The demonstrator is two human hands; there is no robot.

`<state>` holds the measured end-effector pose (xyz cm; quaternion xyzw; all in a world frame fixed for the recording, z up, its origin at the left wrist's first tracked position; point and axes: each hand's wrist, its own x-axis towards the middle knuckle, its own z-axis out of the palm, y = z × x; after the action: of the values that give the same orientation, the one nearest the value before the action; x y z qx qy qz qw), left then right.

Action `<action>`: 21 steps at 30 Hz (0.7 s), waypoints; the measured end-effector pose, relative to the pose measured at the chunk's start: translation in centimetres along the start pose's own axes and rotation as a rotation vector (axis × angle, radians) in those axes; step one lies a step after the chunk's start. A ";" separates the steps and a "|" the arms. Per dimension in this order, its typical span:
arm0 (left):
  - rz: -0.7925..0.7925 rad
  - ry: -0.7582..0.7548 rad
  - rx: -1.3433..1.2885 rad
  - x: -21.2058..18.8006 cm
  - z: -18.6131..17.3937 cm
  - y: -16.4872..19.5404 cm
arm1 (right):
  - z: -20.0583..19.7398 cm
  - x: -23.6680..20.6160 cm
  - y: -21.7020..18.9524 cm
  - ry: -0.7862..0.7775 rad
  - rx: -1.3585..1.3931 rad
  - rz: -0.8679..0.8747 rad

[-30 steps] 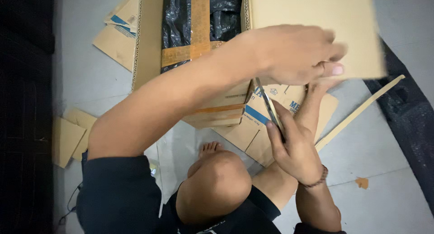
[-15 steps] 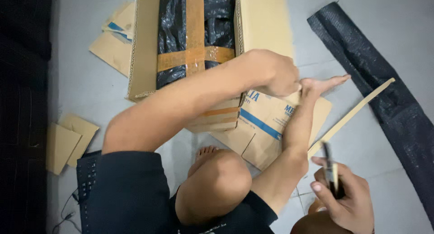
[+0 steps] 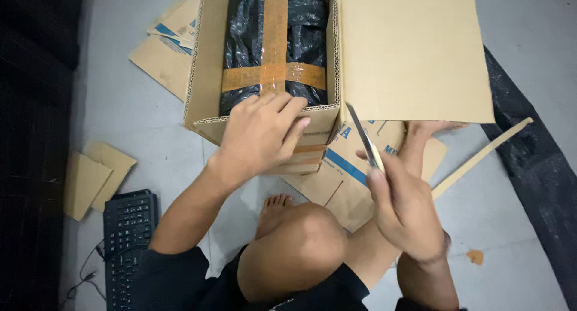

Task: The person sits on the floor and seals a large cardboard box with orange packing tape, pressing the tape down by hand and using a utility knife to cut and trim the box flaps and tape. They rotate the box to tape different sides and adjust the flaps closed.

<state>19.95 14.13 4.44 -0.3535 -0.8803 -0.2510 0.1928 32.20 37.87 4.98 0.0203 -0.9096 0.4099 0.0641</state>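
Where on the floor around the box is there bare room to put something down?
Bare floor lies left of the cardboard box, between the flat cardboard sheets, the cardboard scraps and the keyboard. Another patch lies right of the right hand, past the cardboard strip. Crowded: in front of the box, under the left hand.

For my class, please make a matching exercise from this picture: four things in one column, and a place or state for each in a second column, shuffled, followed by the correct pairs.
Things:
1. left hand
2. knife
3. keyboard
4. black bundle

Places or states:
A. on the floor at the lower left, beside the knee
B. inside the open cardboard box, strapped with brown tape
C. resting on the near edge of the box
D. gripped in the right hand, blade pointing up towards the box flap

Pairs: 1-C, 2-D, 3-A, 4-B
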 end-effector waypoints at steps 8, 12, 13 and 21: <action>0.051 0.112 -0.041 0.7 1.9 -0.1 | 1.3 3.5 -1.9 0.132 -0.279 -0.408; 0.050 0.107 -0.003 0.4 2.4 -0.1 | 1.4 3.3 -1.3 0.133 -0.340 -0.406; 0.054 0.110 0.006 0.4 2.5 -0.2 | 1.4 3.2 -1.1 0.117 -0.326 -0.390; 0.086 0.140 0.021 0.5 2.5 -0.3 | 0.2 4.1 -0.6 0.053 -0.342 -0.406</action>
<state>18.98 15.71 2.61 -0.3704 -0.8513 -0.2575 0.2680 28.17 37.42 5.86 0.1804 -0.9409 0.2296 0.1713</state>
